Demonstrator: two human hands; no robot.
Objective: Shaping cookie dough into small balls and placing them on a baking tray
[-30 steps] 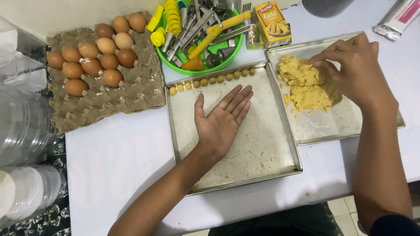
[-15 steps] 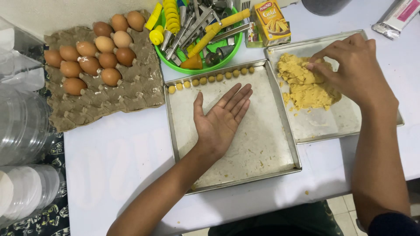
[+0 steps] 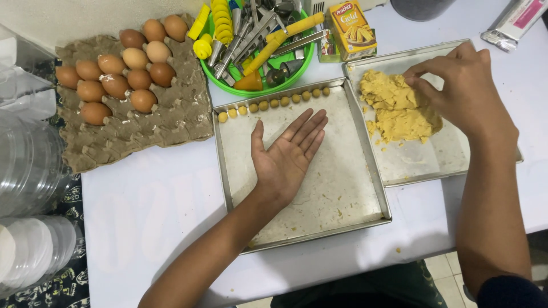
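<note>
Likely home kitchen: eggs (image 3: 123,63), dough (image 3: 399,111).

The two baking trays (image 3: 365,188) (image 3: 422,168) are dull grey metal, smudged and crumb-dusted. The dough (image 3: 399,111) looks crumbly and matt; the egg carton (image 3: 154,122), upper left of the frame, is rough grey paper pulp. The green bowl (image 3: 228,82) at top centre is glossy plastic, and the table (image 3: 148,211) is smooth white.

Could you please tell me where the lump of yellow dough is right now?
In the head view, the lump of yellow dough lies in the right-hand metal tray, under the right hand's fingertips.

White table (image 3: 142,211), tiled floor (image 3: 451,268)
</note>
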